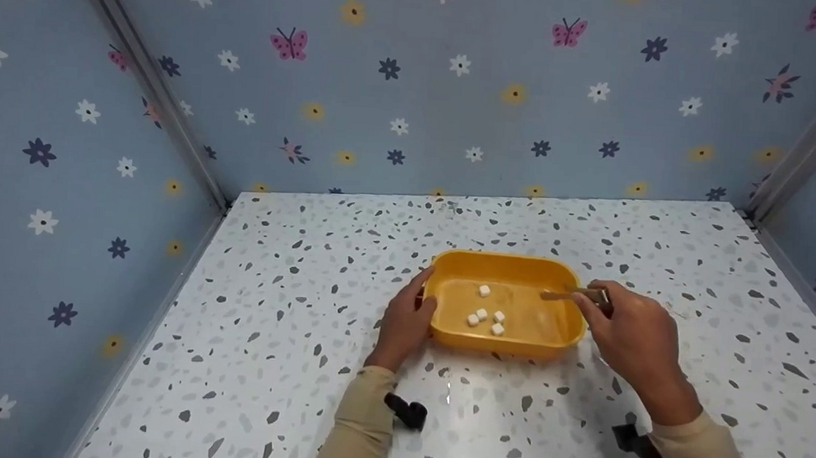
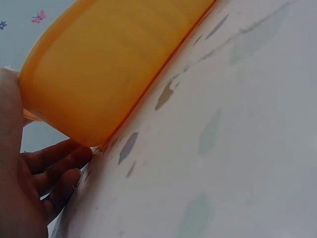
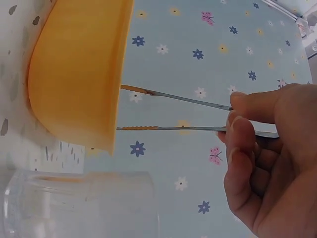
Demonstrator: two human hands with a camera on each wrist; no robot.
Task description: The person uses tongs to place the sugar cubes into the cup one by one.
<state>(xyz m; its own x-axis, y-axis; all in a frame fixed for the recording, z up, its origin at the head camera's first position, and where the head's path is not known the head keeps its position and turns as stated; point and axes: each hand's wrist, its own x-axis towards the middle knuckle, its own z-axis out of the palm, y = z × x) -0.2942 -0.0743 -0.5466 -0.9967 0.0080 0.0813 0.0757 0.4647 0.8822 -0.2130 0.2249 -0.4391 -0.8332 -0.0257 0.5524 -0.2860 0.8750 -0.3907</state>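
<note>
A yellow plastic tub stands on the table with several small white cubes, like sugar cubes, on its floor. My left hand holds the tub's left end, thumb at the rim and other fingers outside; the left wrist view shows those fingers low beside the tub wall. In my right hand, thumb and fingers pinch metal tongs. The tongs' arms are spread, their toothed tips reaching over the tub's right rim, with nothing seen between them, apart from the cubes.
A clear plastic container stands close to the tub's right end in the right wrist view. The speckled white table is bounded by blue flowered panels at the back and both sides.
</note>
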